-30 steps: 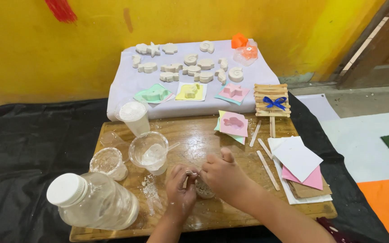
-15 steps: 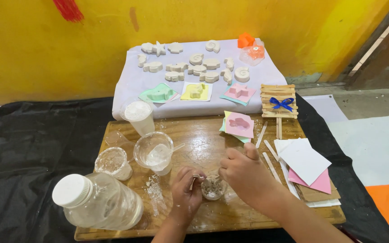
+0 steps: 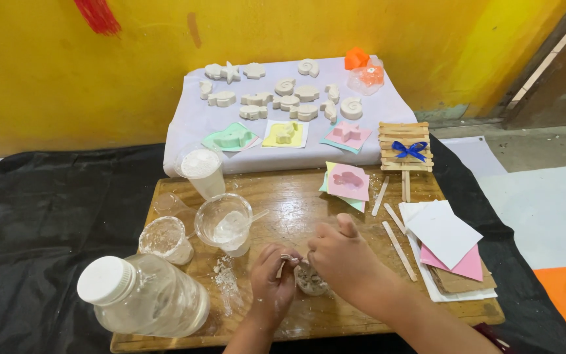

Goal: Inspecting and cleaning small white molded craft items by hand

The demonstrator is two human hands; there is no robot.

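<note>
A small powder-filled cup (image 3: 310,280) was held near the front edge of the wooden board (image 3: 296,196), just right of the plastic jar (image 3: 145,298). It was pinched between the curled left hand (image 3: 272,283) and the closed right hand (image 3: 342,259).

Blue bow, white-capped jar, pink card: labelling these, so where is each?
blue bow (image 3: 409,150), head view, on its knot.
white-capped jar (image 3: 158,305), head view, on its clear wall.
pink card (image 3: 348,181), head view, on its middle.

both hands (image 3: 309,272) a little nearer together over the small cup (image 3: 310,280)
</note>
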